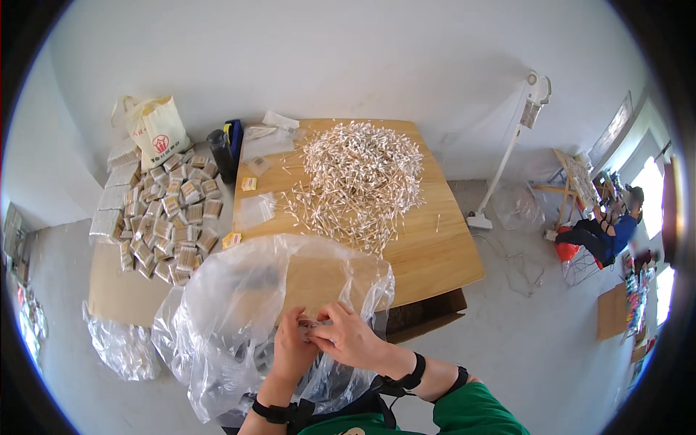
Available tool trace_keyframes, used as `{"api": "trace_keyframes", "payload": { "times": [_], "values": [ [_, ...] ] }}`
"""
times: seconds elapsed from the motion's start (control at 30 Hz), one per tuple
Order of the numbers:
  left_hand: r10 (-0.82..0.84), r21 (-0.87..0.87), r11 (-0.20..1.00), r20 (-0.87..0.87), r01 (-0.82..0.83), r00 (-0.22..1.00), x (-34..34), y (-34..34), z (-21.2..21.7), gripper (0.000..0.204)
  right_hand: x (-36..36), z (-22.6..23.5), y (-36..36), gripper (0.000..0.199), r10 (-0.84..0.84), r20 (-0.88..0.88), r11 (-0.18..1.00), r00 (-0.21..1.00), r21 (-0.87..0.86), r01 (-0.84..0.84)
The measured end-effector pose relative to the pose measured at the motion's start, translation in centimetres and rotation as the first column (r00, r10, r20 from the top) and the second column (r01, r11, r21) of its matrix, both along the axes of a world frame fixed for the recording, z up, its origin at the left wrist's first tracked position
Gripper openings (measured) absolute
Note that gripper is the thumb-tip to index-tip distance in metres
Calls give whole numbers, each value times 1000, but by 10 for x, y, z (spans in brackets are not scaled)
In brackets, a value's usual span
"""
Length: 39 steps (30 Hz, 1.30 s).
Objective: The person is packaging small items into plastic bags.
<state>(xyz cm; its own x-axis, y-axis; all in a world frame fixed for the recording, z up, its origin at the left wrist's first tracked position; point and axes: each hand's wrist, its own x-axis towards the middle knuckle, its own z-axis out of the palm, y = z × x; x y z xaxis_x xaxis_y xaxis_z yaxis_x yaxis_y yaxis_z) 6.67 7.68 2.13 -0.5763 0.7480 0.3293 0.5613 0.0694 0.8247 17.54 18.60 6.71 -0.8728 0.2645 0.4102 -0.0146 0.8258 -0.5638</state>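
Note:
My left hand and my right hand are close together at the table's near edge, fingers bent and pinching. Between the fingertips is a crumpled bit of clear plastic; whether it belongs to a small bag or to the big one below cannot be made out. Under and around both hands spreads a large clear plastic bag, draped over the table edge. Beyond it, a big heap of loose cotton swabs covers the middle of the wooden table.
Left are many filled swab packets, a cloth tote bag and a dark bottle. Small clear bags and a yellow card lie along the table's left side. A white stand rises at right; a seated person works farther off.

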Motion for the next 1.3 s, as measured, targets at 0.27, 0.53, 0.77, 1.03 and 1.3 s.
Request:
{"api": "trace_keyframes", "payload": {
  "times": [0.27, 0.53, 0.77, 1.03, 1.3],
  "values": [
    [20, -27, 1000, 393, -10, 919, 7, -4, 5, 58, 5, -10, 11, 6, 93, 0, 921, 996, -379, -86],
    [57, -74, 997, 308, -36, 950, 0, -3, -20, 34, -7, -7, 19, 12, 200, 9, 969, 980, -151, -196],
    [61, -55, 998, 486, -39, 872, -23, -2, -46, 33, -77, -2, 149, 11, 114, -6, 986, 993, -123, -114],
    [18, -68, 998, 485, 17, 874, -34, 7, -42, 38, -207, -8, 405, 48, -563, 131, 762, 816, 464, 452],
    [48, -237, 967, 528, 93, 848, -44, 13, -50, 35, -228, -25, 420, 52, -621, 409, 776, 668, 441, 451]
  ]
}}
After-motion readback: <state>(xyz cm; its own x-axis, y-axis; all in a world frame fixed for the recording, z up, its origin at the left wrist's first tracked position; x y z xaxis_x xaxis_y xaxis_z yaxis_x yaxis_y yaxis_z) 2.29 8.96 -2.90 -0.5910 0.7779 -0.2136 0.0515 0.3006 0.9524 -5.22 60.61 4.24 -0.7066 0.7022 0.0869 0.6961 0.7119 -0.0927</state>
